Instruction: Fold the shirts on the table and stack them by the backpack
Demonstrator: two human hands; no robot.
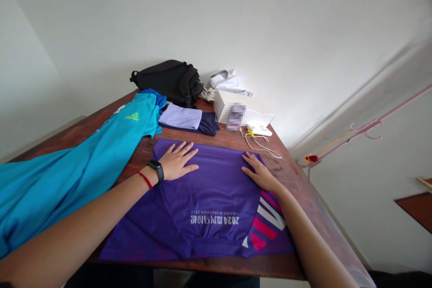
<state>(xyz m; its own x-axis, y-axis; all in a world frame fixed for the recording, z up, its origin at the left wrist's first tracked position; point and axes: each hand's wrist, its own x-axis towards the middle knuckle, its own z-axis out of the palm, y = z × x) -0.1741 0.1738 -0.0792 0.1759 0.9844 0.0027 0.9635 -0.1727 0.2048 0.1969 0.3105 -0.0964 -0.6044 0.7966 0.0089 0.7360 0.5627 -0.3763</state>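
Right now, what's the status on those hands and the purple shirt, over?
Hands: left hand and right hand flat, fingers spread, on purple shirt. Shirt spread on table. Teal shirt beside left arm, white cable beyond right hand.

This looks like a plain room in a home. Bare white walls [236, 18] meet in a corner behind a wooden table [293, 173] covered with personal things: a purple shirt [209, 189], a blue shirt [84, 162], folded clothes [184, 118], a black backpack [168, 78], a white box [221, 101] and a charging cable [261, 146]. Pink hangers [367, 127] hang on a line at the right.
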